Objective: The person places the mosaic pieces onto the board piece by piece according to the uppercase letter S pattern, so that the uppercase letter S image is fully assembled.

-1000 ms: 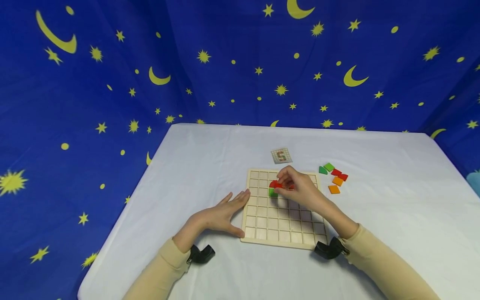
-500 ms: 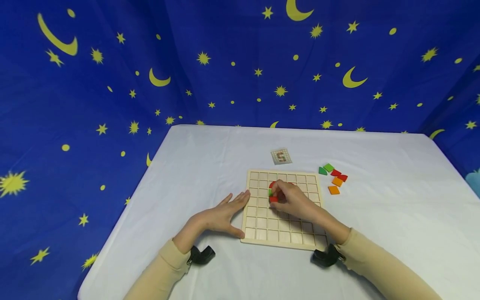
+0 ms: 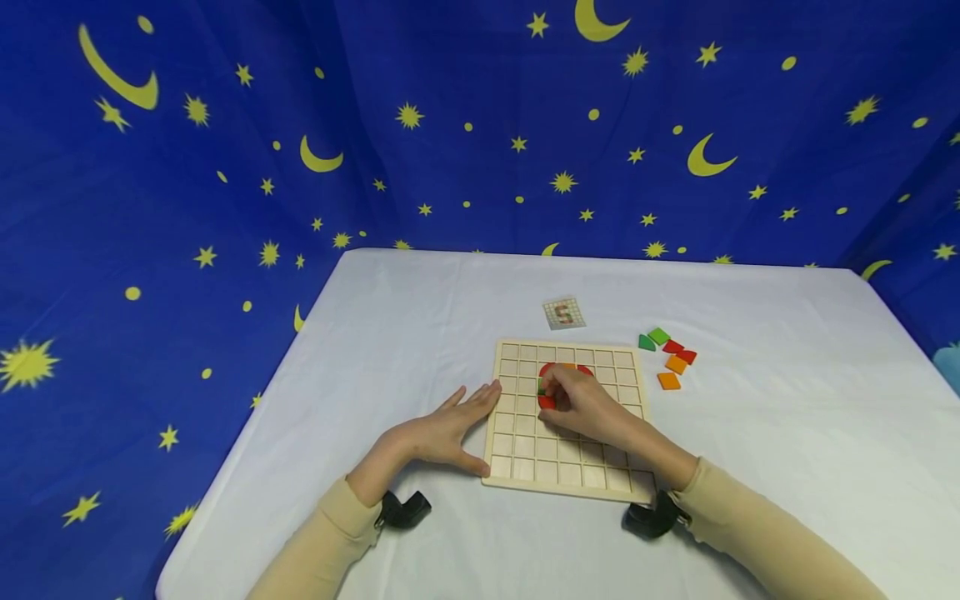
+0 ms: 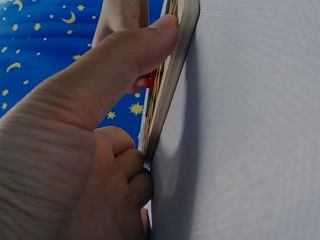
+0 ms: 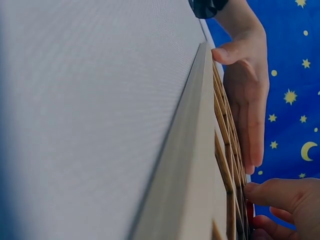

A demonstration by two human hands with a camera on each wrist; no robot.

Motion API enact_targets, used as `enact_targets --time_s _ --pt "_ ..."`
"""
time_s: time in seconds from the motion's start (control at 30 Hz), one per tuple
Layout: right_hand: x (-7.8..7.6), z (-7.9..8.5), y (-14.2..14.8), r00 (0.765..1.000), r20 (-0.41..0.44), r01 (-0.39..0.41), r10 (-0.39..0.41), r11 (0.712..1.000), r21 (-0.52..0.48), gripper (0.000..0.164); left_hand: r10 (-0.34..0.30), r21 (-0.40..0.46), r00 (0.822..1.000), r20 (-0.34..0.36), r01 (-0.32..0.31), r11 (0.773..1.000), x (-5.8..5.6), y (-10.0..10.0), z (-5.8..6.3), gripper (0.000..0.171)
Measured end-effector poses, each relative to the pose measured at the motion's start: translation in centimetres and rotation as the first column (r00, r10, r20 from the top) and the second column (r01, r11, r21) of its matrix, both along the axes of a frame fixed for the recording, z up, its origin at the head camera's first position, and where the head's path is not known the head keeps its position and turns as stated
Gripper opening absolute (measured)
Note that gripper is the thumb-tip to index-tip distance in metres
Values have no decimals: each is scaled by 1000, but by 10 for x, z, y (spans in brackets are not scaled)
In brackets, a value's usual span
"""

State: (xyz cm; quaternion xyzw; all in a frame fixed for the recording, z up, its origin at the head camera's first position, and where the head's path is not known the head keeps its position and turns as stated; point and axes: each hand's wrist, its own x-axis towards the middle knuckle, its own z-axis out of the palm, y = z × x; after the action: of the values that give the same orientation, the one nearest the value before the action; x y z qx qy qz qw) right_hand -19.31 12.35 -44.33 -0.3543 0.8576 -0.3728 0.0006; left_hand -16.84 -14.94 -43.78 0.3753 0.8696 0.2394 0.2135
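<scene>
A wooden grid board (image 3: 517, 446) lies on the white table. My left hand (image 3: 442, 433) rests along its left side, fingers spread, with the thumb (image 4: 162, 32) on the rim in the left wrist view. Over the grid, my right hand (image 3: 588, 404) pinches a red tile (image 3: 547, 402) at a cell left of the middle. Just above that tile a green tile (image 3: 542, 386) shows, partly covered by the fingers. A red rounded tile (image 3: 547, 367), an orange tile (image 3: 567, 366) and another red rounded tile (image 3: 585, 371) form a row above.
Beyond the board lies a small pattern card (image 3: 564, 312) with an S-like figure. Several loose tiles lie right of the board, among them an orange square (image 3: 669, 381), a light green square (image 3: 659, 335) and a dark green rounded piece (image 3: 647, 342). A blue starry curtain (image 3: 465, 158) hangs behind.
My right hand has moved down the board toward me, bringing the red tile to the cell below the green one. The orange tile above is now uncovered. My left hand has stayed put.
</scene>
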Motion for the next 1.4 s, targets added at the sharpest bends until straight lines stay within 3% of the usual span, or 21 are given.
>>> enact_targets --time_s 0.37,0.8,1.23,1.4 --pt "0 5 2 999 43 5 -5 1000 4 27 6 -1 1000 8 -6 1000 0 0 2 113" --pt "-1 3 5 1000 -3 22 -22 1000 -4 29 11 11 1000 14 -11 1000 2 1 4 113" --pt "-3 5 5 998 44 44 -44 999 19 29 -7 21 1000 -2 7 1000 2 0 4 112" --pt "-5 18 9 997 59 51 -49 998 -35 28 -9 18 1000 -3 9 1000 1 0 4 113"
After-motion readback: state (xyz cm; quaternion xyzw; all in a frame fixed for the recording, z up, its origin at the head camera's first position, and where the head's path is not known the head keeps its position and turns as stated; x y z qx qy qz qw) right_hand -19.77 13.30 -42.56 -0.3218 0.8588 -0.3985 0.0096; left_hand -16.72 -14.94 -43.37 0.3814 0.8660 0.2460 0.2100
